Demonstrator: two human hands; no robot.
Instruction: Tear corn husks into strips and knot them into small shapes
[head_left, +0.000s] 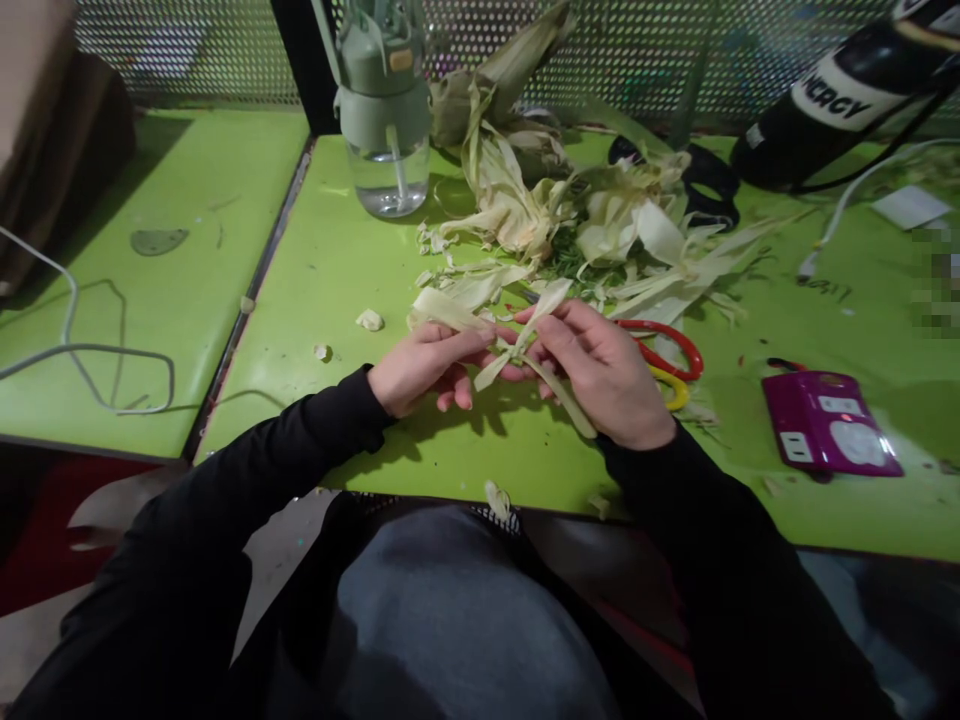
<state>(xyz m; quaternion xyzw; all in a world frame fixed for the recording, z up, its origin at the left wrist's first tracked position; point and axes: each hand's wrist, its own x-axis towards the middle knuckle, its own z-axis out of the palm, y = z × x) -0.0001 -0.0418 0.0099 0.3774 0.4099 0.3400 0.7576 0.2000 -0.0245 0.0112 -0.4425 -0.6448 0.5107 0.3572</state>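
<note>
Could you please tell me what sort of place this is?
Probably a shared study or work space: green tables stand side by side along a perforated divider, and a purple power-socket unit lies on one.

Black bottle [814,120] — top cut off

Dark capitals on the white band of the black bottle [796,142] read "NERGY"; the band curves away to the left of the N, so whether a letter precedes it cannot be told. The line of lettering runs slantwise, rising to the right along with the tilted band. A smaller pale mark [754,136] stands lower on the same bottle, too small to read. On the green worktop [720,490], just below the white cable's plug [808,266], there is a short dark scrawl [825,290] like handwriting, its letters too blurred to make out.
</note>
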